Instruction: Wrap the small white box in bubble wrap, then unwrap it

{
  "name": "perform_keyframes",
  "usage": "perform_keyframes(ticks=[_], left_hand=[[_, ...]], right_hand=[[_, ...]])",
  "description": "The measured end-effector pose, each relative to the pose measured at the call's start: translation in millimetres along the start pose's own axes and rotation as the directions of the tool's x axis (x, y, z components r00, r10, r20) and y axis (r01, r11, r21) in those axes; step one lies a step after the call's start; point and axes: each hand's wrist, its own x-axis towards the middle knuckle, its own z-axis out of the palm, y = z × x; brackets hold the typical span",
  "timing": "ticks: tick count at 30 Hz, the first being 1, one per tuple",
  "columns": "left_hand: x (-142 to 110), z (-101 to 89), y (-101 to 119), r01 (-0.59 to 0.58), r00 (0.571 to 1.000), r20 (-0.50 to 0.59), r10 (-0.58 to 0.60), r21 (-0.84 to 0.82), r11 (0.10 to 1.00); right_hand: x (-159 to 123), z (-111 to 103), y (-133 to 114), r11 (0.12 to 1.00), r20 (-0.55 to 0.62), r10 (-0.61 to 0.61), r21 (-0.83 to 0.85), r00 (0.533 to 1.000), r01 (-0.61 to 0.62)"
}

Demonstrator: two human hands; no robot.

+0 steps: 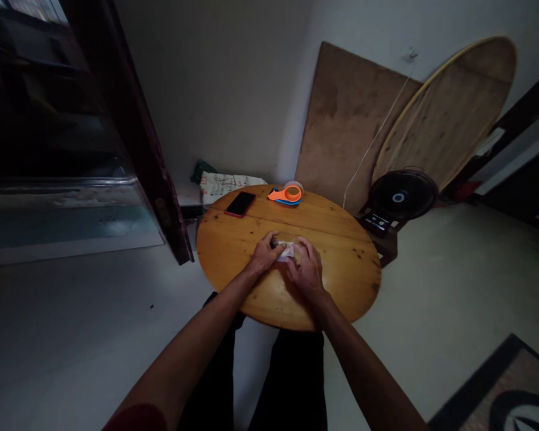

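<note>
forearms (366,365) converge: my left grip (265,252) pinches a white packet (289,250), likely steadying it; whether my right grip (308,269) pinches, i can't tell.

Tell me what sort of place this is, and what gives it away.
Probably a room in a home: a round wooden table stands near a plain wall, an electric fan sits beyond its right side, and a patterned rug lies on the floor.

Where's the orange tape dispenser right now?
In the head view, the orange tape dispenser lies near the far edge of the wooden table, right of the phone and beyond the left hand and right hand.
</note>
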Motion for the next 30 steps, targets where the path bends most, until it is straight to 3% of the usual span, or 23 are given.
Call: perform_keyframes(ticks=[8, 18, 24, 30], left_hand=[[-1.8, -0.7, -0.5, -0.046, 0.999, 0.010, 0.045, 0.075, 0.996], [-3.9, -3.6, -2.0, -0.027, 0.999, 0.039, 0.028, -0.007, 1.000], [-5.3, -3.0, 3.7, -0.021, 0.999, 0.049, 0.020, 0.005, 1.000], [-5.2, -3.3, 1.3, 0.009, 0.998, 0.055, -0.004, -0.078, 0.997]], right_hand=[[0.8, 1.2, 1.0, 0.997, 0.066, -0.037, -0.069, 0.997, 0.041], [-0.4, -1.5, -1.8, 1.000, 0.055, 0.012, -0.023, 0.998, -0.011], [-1.1, 1.6, 1.8, 0.996, 0.070, -0.045, -0.069, 0.996, 0.050], [-0.9, 1.8, 0.9, 0.998, 0.051, -0.023, -0.062, 0.998, 0.026]])
